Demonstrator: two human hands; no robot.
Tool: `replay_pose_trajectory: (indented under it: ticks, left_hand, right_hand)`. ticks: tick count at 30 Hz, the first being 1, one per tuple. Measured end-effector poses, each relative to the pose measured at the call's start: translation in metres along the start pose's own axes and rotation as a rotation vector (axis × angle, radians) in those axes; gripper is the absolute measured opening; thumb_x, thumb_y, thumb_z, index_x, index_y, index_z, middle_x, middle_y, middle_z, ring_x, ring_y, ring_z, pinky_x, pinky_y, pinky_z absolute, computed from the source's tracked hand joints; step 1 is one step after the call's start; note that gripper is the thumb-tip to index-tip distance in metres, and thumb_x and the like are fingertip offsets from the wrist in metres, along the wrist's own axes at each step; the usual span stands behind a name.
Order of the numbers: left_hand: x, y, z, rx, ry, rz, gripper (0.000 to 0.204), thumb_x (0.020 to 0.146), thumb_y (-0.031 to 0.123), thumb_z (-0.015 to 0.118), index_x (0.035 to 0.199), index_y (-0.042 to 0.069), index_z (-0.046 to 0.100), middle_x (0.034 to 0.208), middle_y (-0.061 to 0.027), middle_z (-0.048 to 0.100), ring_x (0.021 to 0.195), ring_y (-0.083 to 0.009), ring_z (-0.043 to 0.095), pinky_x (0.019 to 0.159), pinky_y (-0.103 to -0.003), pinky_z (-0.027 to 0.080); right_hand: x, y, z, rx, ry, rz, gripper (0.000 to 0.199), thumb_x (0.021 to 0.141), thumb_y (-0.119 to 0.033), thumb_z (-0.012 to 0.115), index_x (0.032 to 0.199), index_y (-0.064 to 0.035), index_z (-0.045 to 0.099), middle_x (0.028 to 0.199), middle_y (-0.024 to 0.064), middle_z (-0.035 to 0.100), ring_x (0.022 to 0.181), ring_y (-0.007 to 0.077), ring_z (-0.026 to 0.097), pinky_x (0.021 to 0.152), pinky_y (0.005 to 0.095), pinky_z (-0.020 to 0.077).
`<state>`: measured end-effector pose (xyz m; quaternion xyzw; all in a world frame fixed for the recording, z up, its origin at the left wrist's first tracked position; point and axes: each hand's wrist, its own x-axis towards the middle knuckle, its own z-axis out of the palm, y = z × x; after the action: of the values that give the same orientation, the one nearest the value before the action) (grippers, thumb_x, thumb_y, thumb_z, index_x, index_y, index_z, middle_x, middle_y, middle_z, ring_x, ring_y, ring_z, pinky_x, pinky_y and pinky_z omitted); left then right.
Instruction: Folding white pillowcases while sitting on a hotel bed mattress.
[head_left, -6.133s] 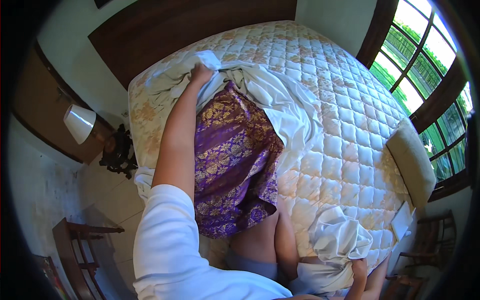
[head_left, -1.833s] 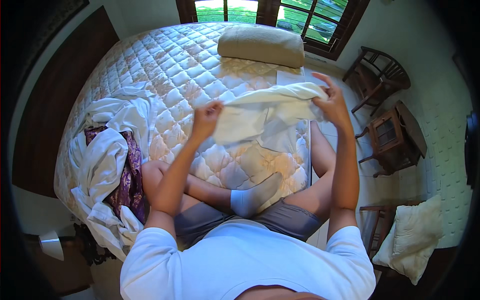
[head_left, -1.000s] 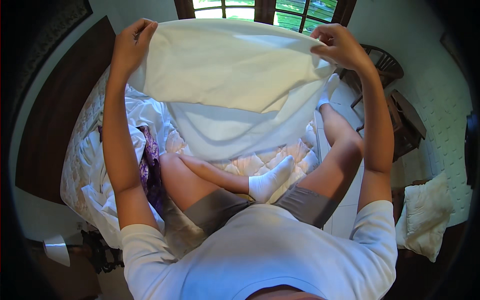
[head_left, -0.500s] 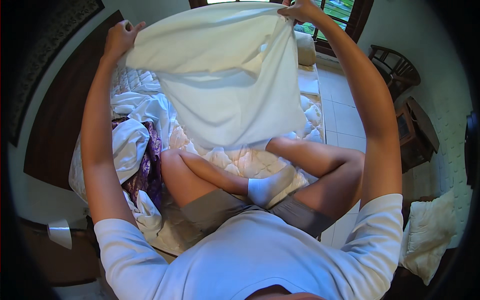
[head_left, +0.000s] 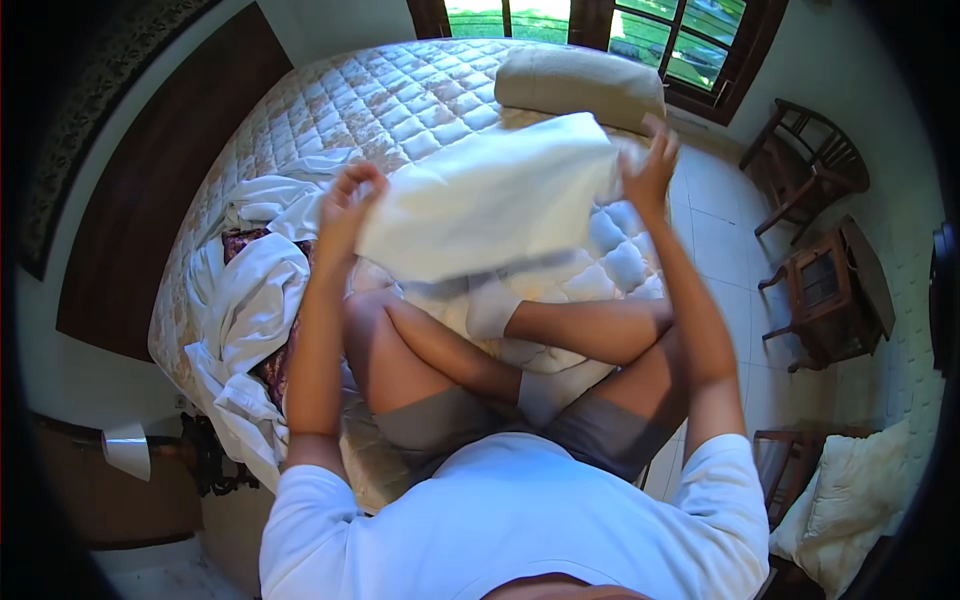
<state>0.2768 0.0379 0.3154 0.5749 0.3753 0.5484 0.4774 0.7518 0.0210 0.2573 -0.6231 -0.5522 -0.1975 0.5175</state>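
A plain white cloth (head_left: 490, 200) is stretched between my hands above the quilted mattress (head_left: 350, 105), just beyond my crossed legs. Its lower edge is smeared by motion. At its left end my left hand (head_left: 350, 205) is closed, with the fingers curled over and the cloth beside the thumb. My right hand (head_left: 650, 170) pinches the cloth's right end, some fingers lifted and slightly blurred. Left of my knee lies a crumpled white sheet (head_left: 260, 285) with purple patterned fabric (head_left: 275, 372) partly showing beneath it.
A beige rolled bundle (head_left: 580, 82) rests at the bed's far right corner, below the window. Off the right side stand a wooden chair (head_left: 805, 160) and a small wooden cabinet (head_left: 825, 285). A cream cushion (head_left: 845, 500) is at the lower right.
Both hands have come down and nearer to me, bringing the cloth lower. The hanging cloth now looks shorter, and the far bed and rolled bundle show more fully.
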Motion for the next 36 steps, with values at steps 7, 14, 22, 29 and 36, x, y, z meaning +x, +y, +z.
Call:
replay_pose_trajectory:
  ticks: [7, 14, 22, 29, 36]
  left_hand:
    - [-0.108, -0.176, 0.032, -0.161, 0.184, -0.292, 0.028, 0.098, 0.008, 0.075, 0.122, 0.002, 0.063, 0.11, -0.0043, 0.068, 0.096, -0.0123, 0.066, 0.089, -0.025, 0.055]
    - [-0.165, -0.138, 0.056, 0.702, -0.034, 0.154, 0.059, 0.085, 0.004, 0.083, 0.136, 0.004, 0.056, 0.12, -0.0161, 0.064, 0.113, -0.0301, 0.067, 0.093, -0.037, 0.058]
    - [-0.177, -0.098, 0.039, 0.668, -0.295, 0.097, 0.029, 0.085, -0.01, 0.07, 0.111, 0.002, 0.076, 0.099, -0.0171, 0.067, 0.089, -0.0334, 0.068, 0.078, -0.041, 0.053]
    - [-0.16, -0.045, 0.022, 0.718, -0.852, -0.167, 0.036, 0.087, 0.021, 0.082, 0.119, 0.005, 0.075, 0.108, -0.0183, 0.067, 0.101, -0.0351, 0.065, 0.093, -0.044, 0.052]
    - [-0.202, -0.105, 0.104, 1.038, -0.679, 0.23, 0.083, 0.063, 0.049, 0.094, 0.131, 0.009, 0.066, 0.132, -0.0178, 0.058, 0.127, -0.0373, 0.055, 0.111, -0.051, 0.043]
  right_hand:
    - [-0.221, -0.028, -0.022, -0.134, -1.01, -0.008, 0.091, 0.078, -0.063, 0.081, 0.141, -0.005, 0.049, 0.135, 0.0319, 0.052, 0.125, 0.0516, 0.051, 0.099, 0.0642, 0.045]
    - [-0.183, -0.037, -0.013, 0.166, -1.319, 0.042, 0.03, 0.089, -0.034, 0.08, 0.089, -0.0044, 0.072, 0.094, 0.0204, 0.073, 0.093, 0.0395, 0.069, 0.083, 0.0483, 0.0537]
    - [-0.122, -0.053, -0.115, 0.476, -1.136, 0.198, 0.021, 0.095, -0.018, 0.078, 0.089, -0.0006, 0.069, 0.076, 0.0151, 0.067, 0.069, 0.0243, 0.063, 0.066, 0.0383, 0.0494]
    - [-0.123, -0.069, -0.174, 0.377, -1.464, 0.454, 0.023, 0.088, -0.017, 0.086, 0.087, -0.0035, 0.068, 0.071, 0.0097, 0.064, 0.066, 0.0159, 0.057, 0.06, 0.0321, 0.0423]
    - [-0.177, -0.091, -0.148, -0.15, -1.489, -0.111, 0.05, 0.069, -0.03, 0.096, 0.103, -0.0069, 0.068, 0.084, 0.0079, 0.07, 0.08, 0.026, 0.07, 0.076, 0.0409, 0.0487]
